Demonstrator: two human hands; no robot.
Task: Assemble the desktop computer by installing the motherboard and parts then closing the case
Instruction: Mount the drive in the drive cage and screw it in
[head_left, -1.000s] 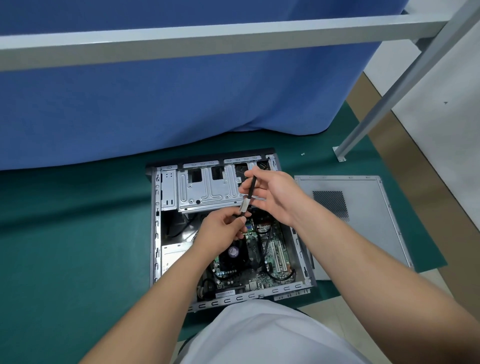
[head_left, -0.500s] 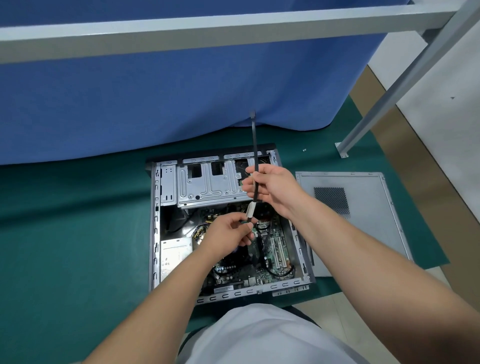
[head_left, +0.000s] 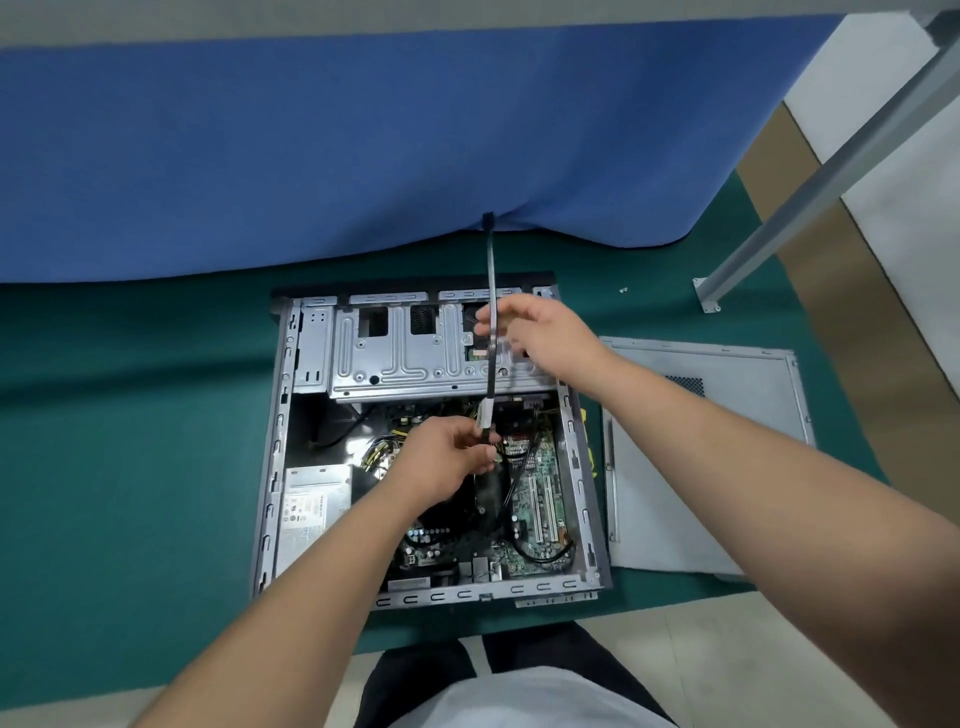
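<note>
The open computer case (head_left: 278, 447) lies flat on the green mat, with the motherboard (head_left: 537, 501) seated in its lower right part. A flat black cable (head_left: 490, 270) stands upright above the case, its free connector end at the top. My left hand (head_left: 447, 465) grips the cable's lower end near its white label, over the motherboard. Higher up, over the drive cage (head_left: 410, 358), my right hand (head_left: 545, 332) pinches the cable lightly between thumb and fingertips; this hand is blurred. The cable's lower run loops down across the board.
The power supply (head_left: 311, 512) fills the case's lower left corner. The grey side panel (head_left: 701, 447) lies on the mat right of the case. A blue curtain (head_left: 311, 156) hangs behind. A metal frame leg (head_left: 709, 296) stands at the back right, with small screws (head_left: 623, 289) near it.
The cable went from short and bunched between my hands to pulled straight upward. My right hand has slid up along it and my left hand keeps hold of the bottom.
</note>
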